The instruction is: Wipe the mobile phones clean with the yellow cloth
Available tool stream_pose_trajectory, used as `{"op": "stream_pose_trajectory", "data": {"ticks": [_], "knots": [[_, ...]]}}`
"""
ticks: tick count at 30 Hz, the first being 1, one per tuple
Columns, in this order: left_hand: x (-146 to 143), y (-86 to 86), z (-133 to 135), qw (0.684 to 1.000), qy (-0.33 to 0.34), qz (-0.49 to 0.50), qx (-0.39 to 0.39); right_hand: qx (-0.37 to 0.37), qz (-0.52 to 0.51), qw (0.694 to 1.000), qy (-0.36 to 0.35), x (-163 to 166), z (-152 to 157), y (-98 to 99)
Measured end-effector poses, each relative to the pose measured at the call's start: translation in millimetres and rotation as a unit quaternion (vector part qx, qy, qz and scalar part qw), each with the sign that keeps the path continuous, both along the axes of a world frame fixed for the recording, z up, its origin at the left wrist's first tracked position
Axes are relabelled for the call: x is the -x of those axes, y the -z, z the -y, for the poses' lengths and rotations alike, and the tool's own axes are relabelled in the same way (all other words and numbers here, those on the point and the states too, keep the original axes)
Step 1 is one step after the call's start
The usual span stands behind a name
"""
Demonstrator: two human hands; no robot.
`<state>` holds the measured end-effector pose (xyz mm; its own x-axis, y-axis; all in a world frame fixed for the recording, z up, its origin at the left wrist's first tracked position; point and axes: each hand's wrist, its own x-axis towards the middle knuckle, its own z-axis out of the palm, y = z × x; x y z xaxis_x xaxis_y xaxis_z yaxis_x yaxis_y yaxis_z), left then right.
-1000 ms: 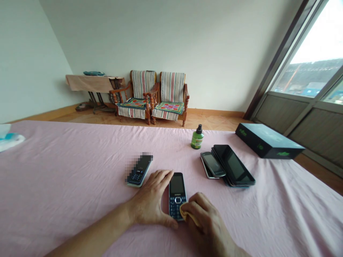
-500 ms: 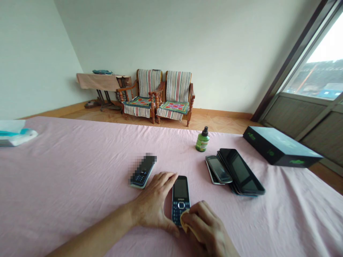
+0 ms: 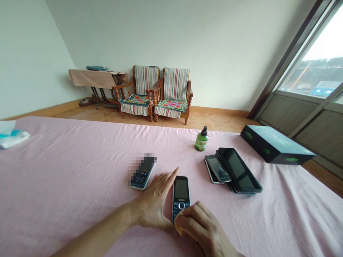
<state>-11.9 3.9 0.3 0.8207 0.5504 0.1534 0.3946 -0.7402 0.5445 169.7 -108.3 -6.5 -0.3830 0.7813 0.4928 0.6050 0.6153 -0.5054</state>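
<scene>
A dark blue keypad phone (image 3: 181,189) lies face up on the pink cloth. My left hand (image 3: 154,200) spans its left side, thumb by the lower end and index finger stretched past the top edge, bracing it. In my right hand (image 3: 200,225) is a small yellow cloth (image 3: 179,222), pinched in the fingers and pressed on the lower keypad, which it covers. Left of these, beyond my left hand, another keypad phone (image 3: 143,175) rests, partly pixelated, on top of a second flat device.
A green spray bottle (image 3: 201,141) stands beyond the phone. To the right are stacked phones (image 3: 218,167), stacked tablets (image 3: 238,169) and a black box (image 3: 276,142). A tissue pack (image 3: 13,137) lies at far left. Two wooden chairs (image 3: 171,94) stand beyond the pink-covered surface (image 3: 80,171).
My right hand has slid the yellow cloth a little left across the lower keys. My left index finger now points up past the phone's top. The view has shifted slightly.
</scene>
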Motion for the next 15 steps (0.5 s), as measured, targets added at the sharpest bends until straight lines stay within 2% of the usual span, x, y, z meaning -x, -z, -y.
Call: {"op": "stream_pose_trajectory", "data": {"ticks": [4,9,15], "knots": [[-2,1.3,0,1.0,-0.01,0.022,0.003,0.025,0.026,0.999,-0.002,8,-5,-2.9],[-2,2.0,0,1.0,-0.008,0.03,0.003,0.02,0.082,0.996,0.007,12,-13,-6.3],[-2,-3.4,2,1.0,-0.018,0.022,0.013,0.047,0.092,0.994,0.023,14,-26,-13.9]]}}
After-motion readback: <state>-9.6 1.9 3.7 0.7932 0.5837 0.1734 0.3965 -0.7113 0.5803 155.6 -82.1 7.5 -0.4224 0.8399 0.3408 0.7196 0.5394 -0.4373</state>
